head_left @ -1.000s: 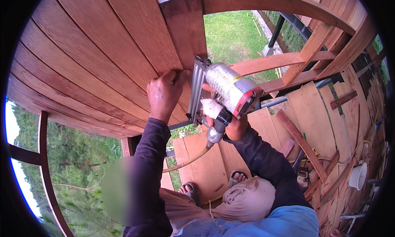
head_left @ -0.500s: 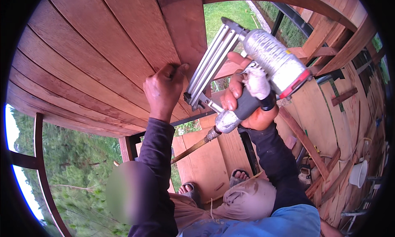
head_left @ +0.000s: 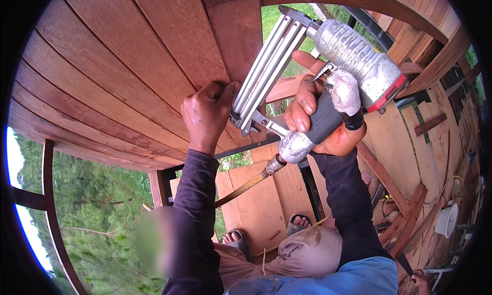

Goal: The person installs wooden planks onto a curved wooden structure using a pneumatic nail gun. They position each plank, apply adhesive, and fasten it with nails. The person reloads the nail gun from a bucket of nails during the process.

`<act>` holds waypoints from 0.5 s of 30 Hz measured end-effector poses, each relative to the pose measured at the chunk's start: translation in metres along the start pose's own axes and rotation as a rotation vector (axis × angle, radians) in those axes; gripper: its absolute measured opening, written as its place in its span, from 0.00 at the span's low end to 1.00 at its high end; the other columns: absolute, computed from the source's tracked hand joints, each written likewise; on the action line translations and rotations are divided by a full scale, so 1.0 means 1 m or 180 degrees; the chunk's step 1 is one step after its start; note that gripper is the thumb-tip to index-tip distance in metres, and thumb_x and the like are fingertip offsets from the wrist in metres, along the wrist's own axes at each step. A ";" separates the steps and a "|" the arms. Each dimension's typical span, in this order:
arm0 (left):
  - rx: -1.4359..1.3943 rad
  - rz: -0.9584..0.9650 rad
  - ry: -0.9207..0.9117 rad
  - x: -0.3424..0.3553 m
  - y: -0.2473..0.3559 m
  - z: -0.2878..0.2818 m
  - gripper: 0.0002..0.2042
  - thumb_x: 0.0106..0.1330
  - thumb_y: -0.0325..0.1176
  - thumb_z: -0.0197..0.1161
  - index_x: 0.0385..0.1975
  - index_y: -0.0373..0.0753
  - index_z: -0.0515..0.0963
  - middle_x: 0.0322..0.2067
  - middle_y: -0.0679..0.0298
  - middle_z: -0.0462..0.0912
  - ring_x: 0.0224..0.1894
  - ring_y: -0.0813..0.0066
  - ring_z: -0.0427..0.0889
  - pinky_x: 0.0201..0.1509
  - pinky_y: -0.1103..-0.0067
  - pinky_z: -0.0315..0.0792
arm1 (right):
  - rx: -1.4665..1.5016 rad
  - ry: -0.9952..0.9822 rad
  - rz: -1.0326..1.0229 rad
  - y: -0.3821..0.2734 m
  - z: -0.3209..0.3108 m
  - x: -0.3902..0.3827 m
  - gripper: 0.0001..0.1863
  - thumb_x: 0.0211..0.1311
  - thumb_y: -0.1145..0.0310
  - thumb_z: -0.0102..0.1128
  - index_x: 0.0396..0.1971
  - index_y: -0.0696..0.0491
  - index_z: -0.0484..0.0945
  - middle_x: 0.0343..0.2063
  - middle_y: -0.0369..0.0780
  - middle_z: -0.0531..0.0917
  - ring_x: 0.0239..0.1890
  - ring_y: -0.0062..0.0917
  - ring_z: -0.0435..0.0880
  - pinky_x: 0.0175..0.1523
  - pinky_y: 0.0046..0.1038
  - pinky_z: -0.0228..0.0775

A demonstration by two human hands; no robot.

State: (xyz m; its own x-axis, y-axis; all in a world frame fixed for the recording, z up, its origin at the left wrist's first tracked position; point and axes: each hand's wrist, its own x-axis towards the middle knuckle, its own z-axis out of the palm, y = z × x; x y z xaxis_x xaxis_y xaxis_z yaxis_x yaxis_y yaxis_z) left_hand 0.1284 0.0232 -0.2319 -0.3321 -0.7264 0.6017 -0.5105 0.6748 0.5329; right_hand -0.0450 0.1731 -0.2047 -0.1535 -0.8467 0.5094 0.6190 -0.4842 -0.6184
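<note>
My right hand point(head_left: 306, 108) grips a pneumatic nail gun point(head_left: 353, 56) by its dark handle. White wrapping covers the thumb, and one finger extends near the trigger. The gun has a silver body, a red-edged cap and a long slanted magazine; an air hose point(head_left: 241, 189) runs down from its handle. Left of the magazine, my left hand point(head_left: 205, 115) is closed, its knuckles against the reddish-brown wooden planks point(head_left: 148, 54). Whatever lies within its curled fingers is hidden. A darker, wider board point(head_left: 233, 28) stands just beyond that hand.
Below, my sandalled feet rest on plywood point(head_left: 251, 192). Wood offcuts point(head_left: 407, 220) and a white bucket point(head_left: 446, 218) lie to the right. Another person's hand point(head_left: 421, 280) shows at lower right by a dark, long object. A curved wooden beam point(head_left: 359, 3) spans the top; dark framing stands left.
The nail gun and my right hand have shifted up and to the right. My left hand has barely moved. Another person's hand has come into clearer view at lower right.
</note>
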 end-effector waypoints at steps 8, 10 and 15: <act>-0.0142 -0.0019 0.0033 0.001 0.000 0.002 0.11 0.62 0.41 0.73 0.27 0.40 0.87 0.16 0.61 0.83 0.18 0.70 0.83 0.23 0.75 0.71 | 0.0141 -0.0169 0.0052 -0.008 0.002 0.008 0.49 0.69 0.42 0.53 0.73 0.67 0.50 0.30 0.37 0.72 0.25 0.23 0.77 0.37 0.32 0.68; -0.0163 -0.0013 0.0070 0.000 0.000 0.001 0.11 0.61 0.43 0.73 0.26 0.42 0.87 0.16 0.61 0.82 0.17 0.64 0.83 0.23 0.73 0.72 | 0.0078 -0.0132 0.0144 -0.009 0.003 0.009 0.49 0.68 0.42 0.53 0.73 0.67 0.50 0.29 0.37 0.72 0.25 0.23 0.77 0.36 0.32 0.68; -0.0078 -0.0042 0.0049 -0.001 0.000 -0.002 0.10 0.62 0.41 0.72 0.26 0.42 0.87 0.17 0.61 0.83 0.17 0.64 0.83 0.24 0.73 0.72 | 0.0252 -0.0130 0.0149 -0.008 0.003 0.011 0.49 0.68 0.43 0.54 0.72 0.67 0.51 0.28 0.37 0.73 0.24 0.24 0.77 0.35 0.33 0.68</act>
State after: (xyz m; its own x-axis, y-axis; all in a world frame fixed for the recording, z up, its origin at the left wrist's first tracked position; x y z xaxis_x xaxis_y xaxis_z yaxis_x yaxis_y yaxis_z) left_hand 0.1301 0.0239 -0.2311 -0.3130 -0.7332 0.6037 -0.4951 0.6684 0.5551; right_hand -0.0493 0.1683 -0.1927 -0.0924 -0.8576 0.5060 0.6839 -0.4240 -0.5937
